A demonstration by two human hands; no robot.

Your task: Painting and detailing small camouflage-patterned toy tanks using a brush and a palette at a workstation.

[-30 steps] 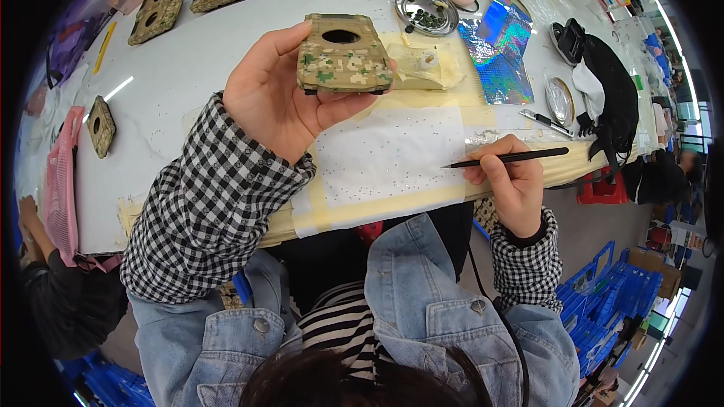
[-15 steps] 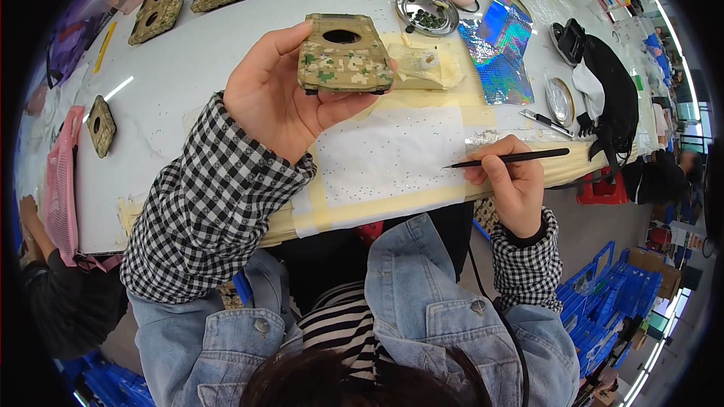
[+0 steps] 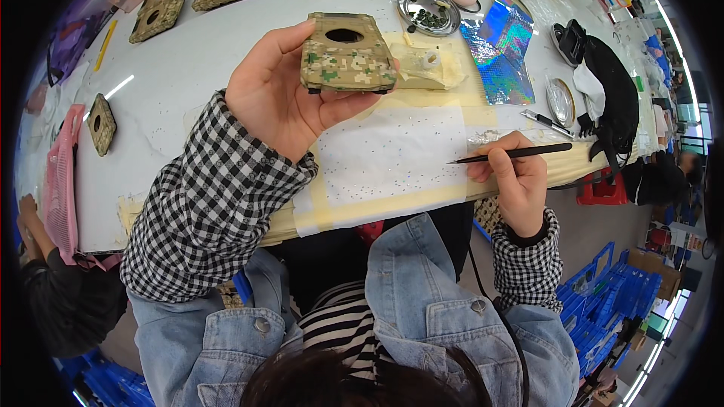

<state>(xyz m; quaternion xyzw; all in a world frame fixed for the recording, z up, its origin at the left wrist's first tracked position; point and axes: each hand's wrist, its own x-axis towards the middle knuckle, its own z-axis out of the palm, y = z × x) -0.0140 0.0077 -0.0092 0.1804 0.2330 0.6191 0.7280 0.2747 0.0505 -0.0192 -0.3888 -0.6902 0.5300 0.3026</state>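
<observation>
My left hand (image 3: 283,90) holds up a camouflage-patterned plastic shell (image 3: 351,66) with a dark round hole in its top, the fingers wrapped round its left side and underside. Below it lies a white sheet (image 3: 377,188) dotted with many tiny specks, taped down along the table's front edge. Over the right end of this sheet, my right hand (image 3: 516,177) grips slim black tweezers (image 3: 528,152) between thumb and fingers. The pointed tip faces left, just above the specks; whether it pinches one is too small to tell.
Behind the sheet is a pale yellow taped block (image 3: 426,64). A round dish of dark green bits (image 3: 428,11), shiny blue film (image 3: 498,53) and a craft knife (image 3: 547,122) lie to the right. More camouflage shells (image 3: 161,9) rest on the left. Another person's arm (image 3: 36,230) shows at far left.
My right hand and the tweezers have shifted slightly to the right. The shell in my left hand has barely moved, a touch to the right.
</observation>
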